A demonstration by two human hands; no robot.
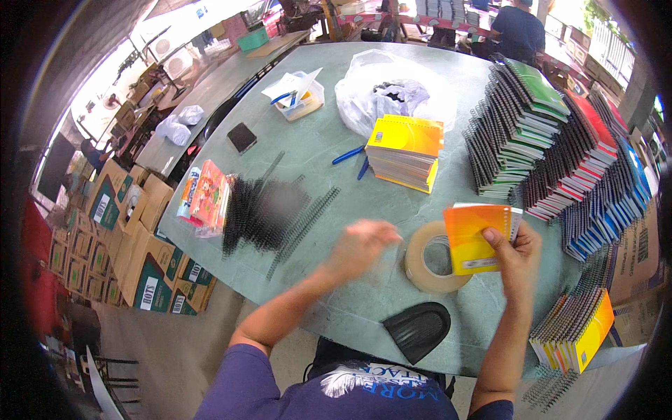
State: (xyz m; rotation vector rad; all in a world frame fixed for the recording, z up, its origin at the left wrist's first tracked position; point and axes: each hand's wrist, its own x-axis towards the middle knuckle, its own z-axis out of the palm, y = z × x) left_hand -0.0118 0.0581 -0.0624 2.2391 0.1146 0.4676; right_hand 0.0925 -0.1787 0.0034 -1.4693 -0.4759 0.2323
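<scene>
My right hand (518, 259) grips a small notebook (470, 238) with an orange and yellow cover, thumb on its front. Punched holes run along the notebook's right edge, and no coil shows in them. To the left, my left hand (360, 248) hovers over the table, smeared by motion; whether its fingers hold anything is unclear. Partly behind the notebook lies a wide roll of clear tan tape (418, 267). A heap of black spiral coils (252, 224) lies left of my left hand. Farther back stands a stack of matching yellow-orange books (402, 164), beside blue-handled pliers (348, 155).
Stacks of coil-bound notebooks (514, 133) fill the right side; bound yellow ones (574, 332) sit at the near right. A black curved pad (418, 331), phone (242, 138), plastic bag (357, 84) and tub (308, 105) lie on the table. Cartons (150, 280) stand left. Someone (518, 31) sits behind.
</scene>
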